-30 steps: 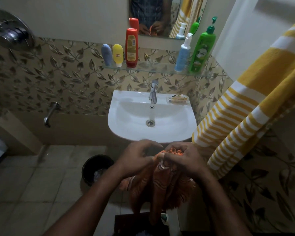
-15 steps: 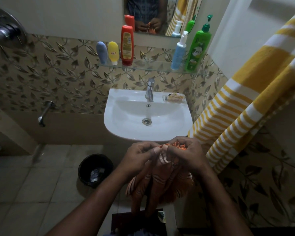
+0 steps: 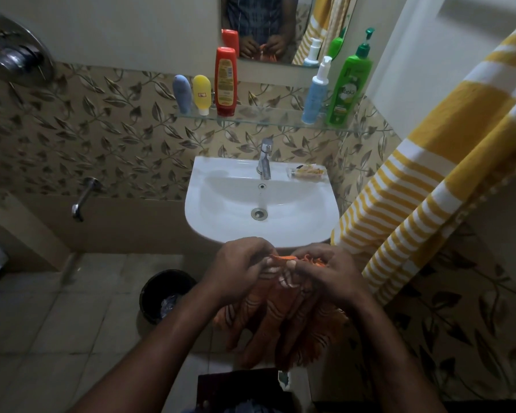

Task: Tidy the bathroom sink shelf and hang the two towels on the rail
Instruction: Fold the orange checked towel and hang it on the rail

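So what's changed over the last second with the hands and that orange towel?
Little. Both hands kept hold of the orange towel: the left hand and right hand have worked along its top edge and drawn slightly apart, so a short stretch of hem now shows between them. The towel still hangs bunched below. The yellow striped towel, the shelf bottles and the sink are unchanged.

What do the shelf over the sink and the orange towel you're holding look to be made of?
Shelf: apparently clear glass, since the wall pattern shows through it. Orange towel: soft woven cloth, likely cotton, limp, with loose fringe threads by the right hand.
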A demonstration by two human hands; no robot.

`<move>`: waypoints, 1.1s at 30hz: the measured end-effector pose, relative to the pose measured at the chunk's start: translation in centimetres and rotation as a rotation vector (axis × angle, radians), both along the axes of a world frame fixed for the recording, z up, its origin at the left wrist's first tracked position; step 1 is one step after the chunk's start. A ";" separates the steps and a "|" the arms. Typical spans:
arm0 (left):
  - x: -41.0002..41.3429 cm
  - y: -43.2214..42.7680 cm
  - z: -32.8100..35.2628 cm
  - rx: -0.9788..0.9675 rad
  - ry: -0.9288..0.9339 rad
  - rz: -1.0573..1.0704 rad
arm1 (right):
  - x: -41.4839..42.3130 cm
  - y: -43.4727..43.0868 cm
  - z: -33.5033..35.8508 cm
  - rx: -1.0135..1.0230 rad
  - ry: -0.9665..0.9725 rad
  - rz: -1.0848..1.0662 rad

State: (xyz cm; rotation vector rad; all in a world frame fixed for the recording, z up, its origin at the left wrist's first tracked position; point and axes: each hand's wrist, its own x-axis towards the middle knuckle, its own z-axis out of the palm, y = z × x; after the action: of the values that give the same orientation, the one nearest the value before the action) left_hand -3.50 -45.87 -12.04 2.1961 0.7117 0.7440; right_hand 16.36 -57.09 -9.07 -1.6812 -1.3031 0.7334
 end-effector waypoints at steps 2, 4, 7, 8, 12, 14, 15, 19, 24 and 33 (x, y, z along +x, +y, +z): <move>-0.3 0.3 -0.5 0.052 0.138 -0.016 | 0.0 0.1 -0.1 0.071 -0.051 0.016; -0.7 0.6 -1.3 0.069 0.230 0.060 | -0.2 0.0 0.0 0.124 0.008 0.027; -1.1 1.1 -1.6 -0.267 0.065 0.343 | -0.3 -0.2 0.1 0.124 0.063 0.036; -1.1 1.2 -1.4 -0.414 -0.044 0.399 | -0.3 -0.2 0.0 0.128 0.062 0.023; -1.3 1.6 0.0 -0.552 -0.227 0.312 | 0.0 0.0 -0.5 0.136 0.102 -0.178; -1.1 1.2 0.9 -0.472 -0.210 0.229 | 0.0 0.3 -0.5 0.099 0.049 -0.214; -0.9 1.0 1.3 -0.429 -0.191 0.200 | -0.2 0.5 -0.4 0.070 0.011 -0.192; 0.3 0.3 2.4 -0.246 -0.024 0.091 | -2.2 1.2 0.3 -0.086 -0.141 -0.060; -0.6 1.4 1.7 -0.099 0.027 0.236 | -1.7 1.3 0.2 0.034 -0.067 -0.107; -2.1 2.3 -0.6 -0.315 0.065 0.260 | -1.1 0.4 0.4 0.144 0.219 -0.024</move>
State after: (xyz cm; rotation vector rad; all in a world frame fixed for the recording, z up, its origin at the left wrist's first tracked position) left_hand -5.60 -43.61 -12.65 1.8689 1.0841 0.6388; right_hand 15.28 -56.66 -8.71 -1.4560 -1.1523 0.7672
